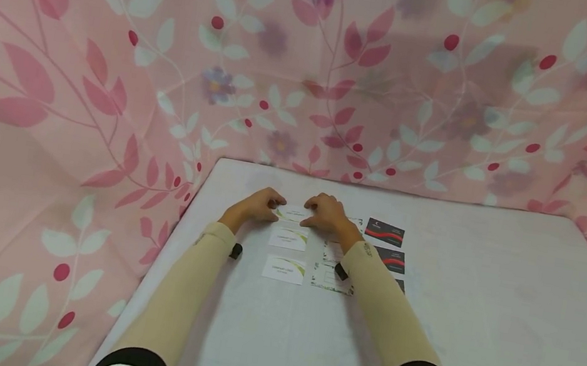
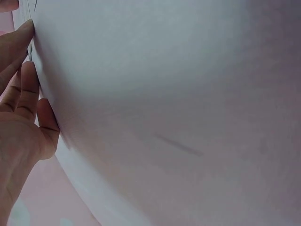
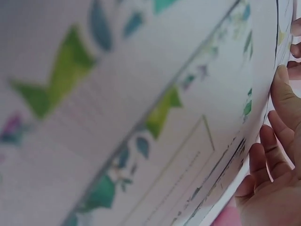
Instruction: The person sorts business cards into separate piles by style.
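Both hands are at a white card with a green curve (image 1: 291, 214), the farthest of a column of similar cards. My left hand (image 1: 260, 204) is at its left edge, thumb and forefinger spread toward the near and far corners. The fingers of the left hand (image 2: 28, 113) rest along the white cloth in the left wrist view. At the card's right edge, my right hand (image 1: 327, 214) has its thumb and forefinger set apart in the same way. In the right wrist view, the right hand (image 3: 277, 174) has its thumb extended and its other fingers loosely bent.
Two more white cards, a middle card (image 1: 288, 238) and a near card (image 1: 284, 269), lie in the column. Floral-bordered cards (image 1: 333, 279) form a column beneath the right forearm. Farther right is a column of dark cards with red stripes (image 1: 385, 232). A floral curtain (image 1: 308, 84) hangs behind the white-covered table (image 1: 507, 316).
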`<act>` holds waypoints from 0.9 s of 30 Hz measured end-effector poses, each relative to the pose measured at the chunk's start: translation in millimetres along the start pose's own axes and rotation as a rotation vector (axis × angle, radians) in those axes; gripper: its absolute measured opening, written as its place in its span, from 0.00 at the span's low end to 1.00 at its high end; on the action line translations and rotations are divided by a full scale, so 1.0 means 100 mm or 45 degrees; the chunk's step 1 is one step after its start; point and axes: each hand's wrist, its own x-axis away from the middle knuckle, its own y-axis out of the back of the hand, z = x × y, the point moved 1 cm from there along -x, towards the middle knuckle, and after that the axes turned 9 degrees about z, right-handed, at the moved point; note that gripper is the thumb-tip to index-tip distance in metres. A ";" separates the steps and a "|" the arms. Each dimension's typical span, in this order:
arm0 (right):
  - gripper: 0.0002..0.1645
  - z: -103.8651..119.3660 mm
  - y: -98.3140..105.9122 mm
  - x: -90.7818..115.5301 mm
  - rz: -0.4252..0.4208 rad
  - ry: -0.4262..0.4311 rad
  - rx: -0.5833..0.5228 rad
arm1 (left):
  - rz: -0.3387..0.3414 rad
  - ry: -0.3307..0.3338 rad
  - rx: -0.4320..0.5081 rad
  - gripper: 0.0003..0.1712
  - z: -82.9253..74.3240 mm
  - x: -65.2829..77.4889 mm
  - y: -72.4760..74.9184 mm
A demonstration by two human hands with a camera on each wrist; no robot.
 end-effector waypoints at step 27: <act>0.30 0.06 -0.02 0.01 0.011 -0.048 -0.017 | -0.005 0.010 0.041 0.25 -0.01 0.01 0.00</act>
